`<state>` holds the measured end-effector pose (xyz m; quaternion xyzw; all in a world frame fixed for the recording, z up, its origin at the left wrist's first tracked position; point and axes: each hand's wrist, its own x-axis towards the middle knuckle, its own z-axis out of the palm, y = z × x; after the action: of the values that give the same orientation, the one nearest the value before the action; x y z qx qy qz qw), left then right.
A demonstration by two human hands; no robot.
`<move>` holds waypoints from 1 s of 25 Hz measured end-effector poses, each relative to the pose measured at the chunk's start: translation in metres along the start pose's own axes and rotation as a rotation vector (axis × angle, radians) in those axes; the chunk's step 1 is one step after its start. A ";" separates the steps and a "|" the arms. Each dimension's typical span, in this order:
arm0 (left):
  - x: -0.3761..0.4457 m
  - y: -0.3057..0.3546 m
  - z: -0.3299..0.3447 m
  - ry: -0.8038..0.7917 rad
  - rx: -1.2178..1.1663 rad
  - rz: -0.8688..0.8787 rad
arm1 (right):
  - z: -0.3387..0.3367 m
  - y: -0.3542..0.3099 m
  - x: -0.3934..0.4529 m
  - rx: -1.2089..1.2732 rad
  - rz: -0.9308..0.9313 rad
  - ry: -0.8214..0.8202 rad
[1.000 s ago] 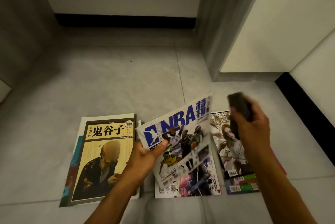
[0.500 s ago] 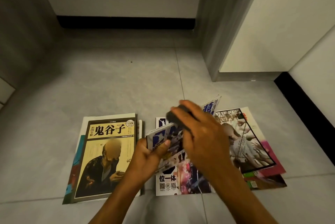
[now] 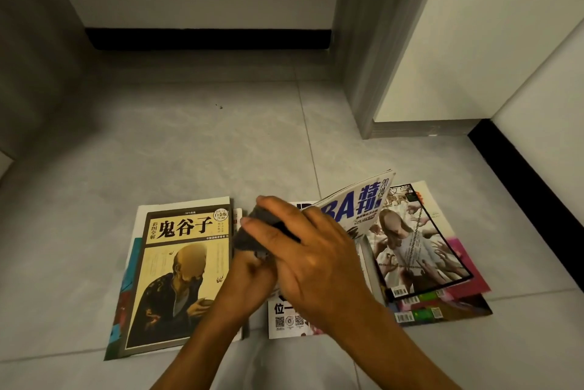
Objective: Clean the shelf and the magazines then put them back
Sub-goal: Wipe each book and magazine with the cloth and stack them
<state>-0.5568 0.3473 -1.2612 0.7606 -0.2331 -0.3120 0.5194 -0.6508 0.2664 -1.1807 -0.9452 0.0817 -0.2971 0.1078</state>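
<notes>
On the grey tiled floor (image 3: 189, 149), at about 8 o'clock in the head view, lies a small pile of magazines topped by a yellow-covered book (image 3: 177, 276) with large black Chinese characters and a seated bald figure in a dark robe. White and teal-red edges of other magazines show beneath it on its left side.

Just right of that pile, near 6 o'clock, the left hand (image 3: 249, 279) comes up from the bottom edge and holds the lower left corner of the NBA magazine (image 3: 357, 206), its fingers curled round the corner; much of the hand is hidden under the other hand. The NBA magazine is lifted off the floor and tilted, its far edge raised toward 1 o'clock, blue lettering on white showing.

The right hand (image 3: 313, 260) crosses over the left, fingers bent round a dark grey cloth (image 3: 252, 231), which it presses against the near left part of the NBA magazine's cover.

Beneath the raised magazine lies a white-edged magazine (image 3: 284, 317) flat on the floor, with QR codes near its bottom edge.

At 4 o'clock is a fanned stack of magazines (image 3: 442, 304), the top one (image 3: 410, 247) showing a long-haired figure in white amid reaching hands and chains; pink and green covers with barcodes stick out below it.
</notes>
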 end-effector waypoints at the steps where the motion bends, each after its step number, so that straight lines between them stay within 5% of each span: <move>1: -0.002 0.006 0.000 0.009 -0.035 0.023 | -0.003 0.006 0.002 0.045 0.010 0.002; 10: -0.010 0.026 -0.003 0.001 -0.197 -0.017 | -0.016 0.116 0.003 0.008 0.397 0.119; 12: -0.013 0.028 -0.003 0.017 -0.194 -0.038 | -0.017 0.131 0.000 0.280 0.671 0.180; 15: -0.013 0.026 -0.006 0.055 -0.253 -0.070 | -0.026 0.131 -0.001 0.949 0.934 0.052; 21: -0.015 0.047 -0.020 -0.217 -0.450 -0.208 | -0.046 0.136 0.001 0.748 0.712 -0.034; 23: -0.007 0.067 -0.037 -0.225 -0.139 -0.108 | -0.058 0.135 0.006 0.616 0.625 -0.051; 25: 0.002 0.087 -0.051 -0.400 0.291 0.034 | -0.071 0.135 0.013 0.483 0.525 -0.072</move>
<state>-0.5217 0.3482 -1.1668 0.7466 -0.3863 -0.4108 0.3530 -0.6935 0.1226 -1.1505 -0.8493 0.2453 -0.2363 0.4034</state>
